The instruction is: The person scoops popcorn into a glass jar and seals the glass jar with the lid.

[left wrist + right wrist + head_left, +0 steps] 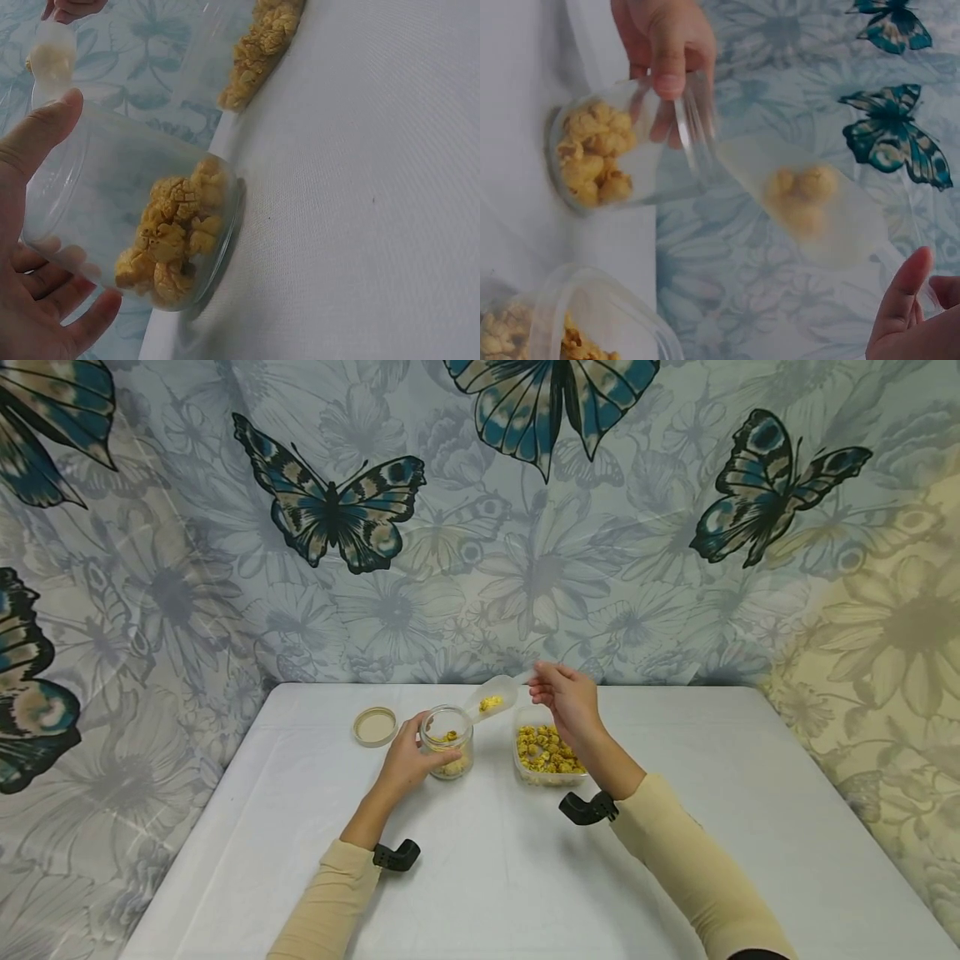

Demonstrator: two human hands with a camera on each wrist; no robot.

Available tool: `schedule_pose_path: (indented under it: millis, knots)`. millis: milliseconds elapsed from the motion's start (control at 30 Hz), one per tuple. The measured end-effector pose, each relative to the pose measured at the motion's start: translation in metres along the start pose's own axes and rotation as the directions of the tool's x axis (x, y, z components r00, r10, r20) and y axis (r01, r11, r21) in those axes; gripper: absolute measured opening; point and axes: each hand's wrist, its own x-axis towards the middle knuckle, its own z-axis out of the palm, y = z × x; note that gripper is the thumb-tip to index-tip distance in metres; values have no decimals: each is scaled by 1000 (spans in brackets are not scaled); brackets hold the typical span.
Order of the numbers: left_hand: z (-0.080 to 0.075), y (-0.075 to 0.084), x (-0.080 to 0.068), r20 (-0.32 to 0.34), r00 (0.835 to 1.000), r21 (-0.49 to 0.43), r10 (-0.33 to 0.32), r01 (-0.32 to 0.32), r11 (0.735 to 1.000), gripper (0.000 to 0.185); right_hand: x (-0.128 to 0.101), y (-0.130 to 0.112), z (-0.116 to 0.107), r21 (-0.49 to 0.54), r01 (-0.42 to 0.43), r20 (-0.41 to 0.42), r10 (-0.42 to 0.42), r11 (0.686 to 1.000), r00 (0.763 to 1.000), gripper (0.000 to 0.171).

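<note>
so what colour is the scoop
Whitish and translucent; the scoop shows best in the right wrist view.

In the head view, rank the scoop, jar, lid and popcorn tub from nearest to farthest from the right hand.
1. Scoop: held by the right hand, to its left.
2. Popcorn tub: below the hand.
3. Jar: left of the tub.
4. Lid: farthest left.

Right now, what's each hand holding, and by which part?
Left hand: the jar, by its sides. Right hand: the scoop, by its handle.

My bare L hand (408, 750) is gripping, bare R hand (567, 695) is pinching higher up; both beige-sleeved arms (697, 868) are slanting inward, fwd.
</note>
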Motion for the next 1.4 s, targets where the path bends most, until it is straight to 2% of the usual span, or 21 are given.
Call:
schedule_pose_path:
  millis: [200, 400, 533, 600, 833, 933, 1400]
  knots:
    - [-1, -2, -1, -1, 1000, -1, 1, -1, 1000, 90, 1, -2, 7, -23, 31, 24, -30, 999, 999, 18]
    - [-2, -3, 0, 1, 1000, -8, 2, -2, 1000, 91, 2, -2, 13, -55, 97, 39, -95, 994, 995, 28]
    - [-4, -3, 1, 3, 1000, -4, 2, -2, 1000, 90, 2, 0, 14, -52, 112, 38, -110, 992, 993, 26]
    - [-4, -3, 1, 2, 1000, -1, 0, 0, 1000, 90, 3, 1, 13, -46, 102, 33, -100, 994, 994, 21]
    - [-2, -6, 1, -1, 1000, -6, 6, -6, 1000, 89, 4, 7, 7, -47, 35, 8, -34, 998, 999, 24]
    - [-2, -6, 1, 0, 1000, -9, 15, -15, 1000, 88, 4, 8, 6, -40, 17, -1, -17, 999, 1000, 18]
    - [-1, -3, 2, 8, 1000, -17, 26, -26, 1000, 88, 8, 9, 1, -23, -8, -2, 8, 1000, 1000, 13]
